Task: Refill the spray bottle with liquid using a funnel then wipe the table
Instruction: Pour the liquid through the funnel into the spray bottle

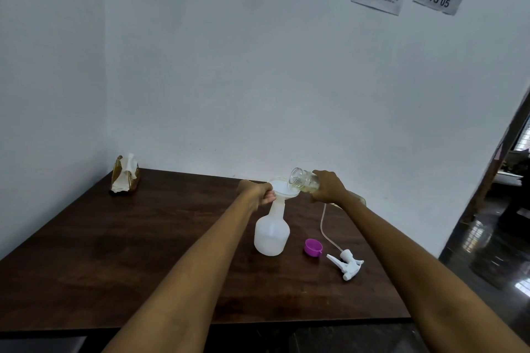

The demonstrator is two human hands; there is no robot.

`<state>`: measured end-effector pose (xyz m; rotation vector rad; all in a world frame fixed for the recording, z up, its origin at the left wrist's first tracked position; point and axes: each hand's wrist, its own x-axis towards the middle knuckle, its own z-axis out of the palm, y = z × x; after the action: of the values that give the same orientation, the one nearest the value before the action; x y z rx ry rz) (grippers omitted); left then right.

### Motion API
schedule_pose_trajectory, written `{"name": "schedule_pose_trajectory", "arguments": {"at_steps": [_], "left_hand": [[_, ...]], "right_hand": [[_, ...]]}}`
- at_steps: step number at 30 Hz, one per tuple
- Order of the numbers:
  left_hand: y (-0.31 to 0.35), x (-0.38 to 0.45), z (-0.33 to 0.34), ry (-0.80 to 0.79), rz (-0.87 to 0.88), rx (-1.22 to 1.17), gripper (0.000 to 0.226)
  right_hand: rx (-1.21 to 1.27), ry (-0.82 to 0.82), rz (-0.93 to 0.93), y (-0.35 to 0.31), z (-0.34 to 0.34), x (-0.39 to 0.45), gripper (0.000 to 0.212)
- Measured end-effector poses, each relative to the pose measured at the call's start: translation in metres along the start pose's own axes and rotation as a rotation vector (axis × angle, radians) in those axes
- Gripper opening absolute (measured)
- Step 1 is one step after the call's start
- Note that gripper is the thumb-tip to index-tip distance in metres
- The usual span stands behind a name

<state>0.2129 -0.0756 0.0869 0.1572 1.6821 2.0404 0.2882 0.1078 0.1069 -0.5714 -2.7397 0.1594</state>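
Note:
A white translucent spray bottle (271, 233) stands upright near the middle of the dark wooden table (114, 252). A white funnel (283, 188) sits in its neck. My left hand (256, 191) grips the funnel's rim and the bottle neck. My right hand (328, 187) holds a clear glass jar (304, 178) tipped on its side, mouth over the funnel, with pale yellowish liquid inside. The white spray head (347, 263) with its thin tube (324, 226) lies on the table to the right of the bottle.
A purple cap (313, 247) lies between the bottle and the spray head. A pack of tissues (125, 175) stands in the far left corner by the wall. The table's right edge meets a doorway and a shiny floor (487, 252).

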Motion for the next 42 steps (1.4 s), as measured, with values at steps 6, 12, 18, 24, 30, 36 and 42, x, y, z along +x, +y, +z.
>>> {"name": "schedule_pose_trajectory", "arguments": {"at_steps": [6,12,18,24,30,36,42], "left_hand": [[-0.0008,0.0001,0.0002,0.025,0.006,0.021,0.020],[-0.0020,0.0007,0.0005,0.035,0.021,0.024,0.007],[-0.0026,0.0025,0.0006,0.048,0.030,0.029,0.021],[-0.0030,0.0008,0.0012,0.050,0.044,0.020,0.021],[-0.0027,0.0015,0.0019,0.054,0.053,0.025,0.011],[-0.0035,0.0031,0.0029,0.074,0.064,0.050,0.019],[-0.0030,0.0031,0.0037,0.073,0.072,0.059,0.005]], "right_hand": [[-0.029,-0.003,-0.007,0.0003,-0.0010,0.0008,0.034],[-0.022,0.003,-0.006,0.0005,-0.0022,0.0000,0.034],[-0.019,0.001,-0.015,0.0007,-0.0033,-0.0011,0.033],[-0.015,0.008,-0.012,0.0002,-0.0047,-0.0031,0.031],[-0.014,-0.005,-0.004,-0.0017,-0.0046,-0.0046,0.033],[-0.011,-0.009,-0.010,-0.0017,-0.0058,-0.0062,0.033],[-0.005,-0.005,-0.004,-0.0014,-0.0073,-0.0067,0.033]]}}
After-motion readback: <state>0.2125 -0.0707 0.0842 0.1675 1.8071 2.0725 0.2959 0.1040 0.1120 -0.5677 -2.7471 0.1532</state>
